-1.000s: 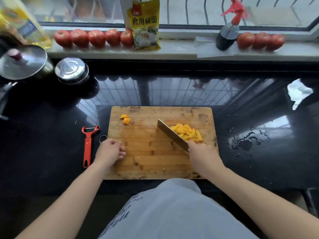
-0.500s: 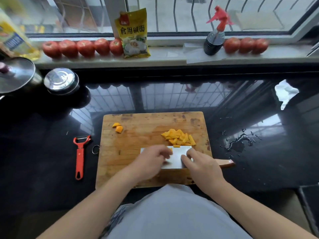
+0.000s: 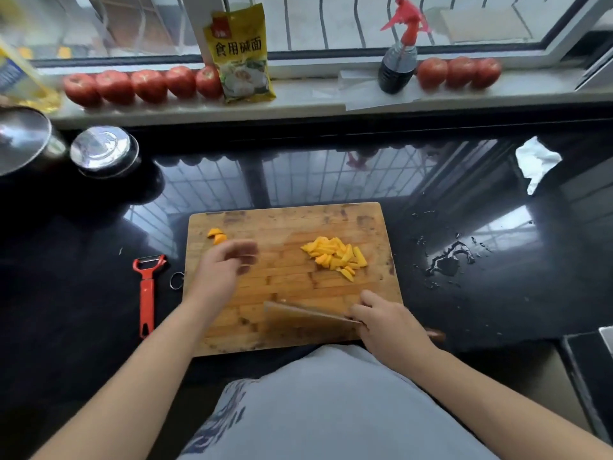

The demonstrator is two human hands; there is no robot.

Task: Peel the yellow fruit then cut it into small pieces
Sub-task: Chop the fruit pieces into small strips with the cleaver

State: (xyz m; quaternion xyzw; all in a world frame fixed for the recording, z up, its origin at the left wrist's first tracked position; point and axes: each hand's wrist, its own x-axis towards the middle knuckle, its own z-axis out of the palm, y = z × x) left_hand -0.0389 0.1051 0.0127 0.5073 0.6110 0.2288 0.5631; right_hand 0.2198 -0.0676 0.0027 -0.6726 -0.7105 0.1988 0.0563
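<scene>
On a black counter (image 3: 331,180), a wooden board (image 3: 288,293) carries a heap of cut fruit (image 3: 336,257) at far right and two chunks (image 3: 216,236) at far left. The right hand (image 3: 391,322) grips a knife (image 3: 308,318) lying along the near edge. The left hand (image 3: 222,268), fingers blurred and loosely spread, empty, nears the chunks; best slide them to centre before cutting.

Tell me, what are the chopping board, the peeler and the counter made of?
The chopping board looks like wood: pale brown strips, stained and scratched. The peeler seems to be red plastic, with a metal blade on top. The counter looks like polished black stone; it mirrors the window bars.
</scene>
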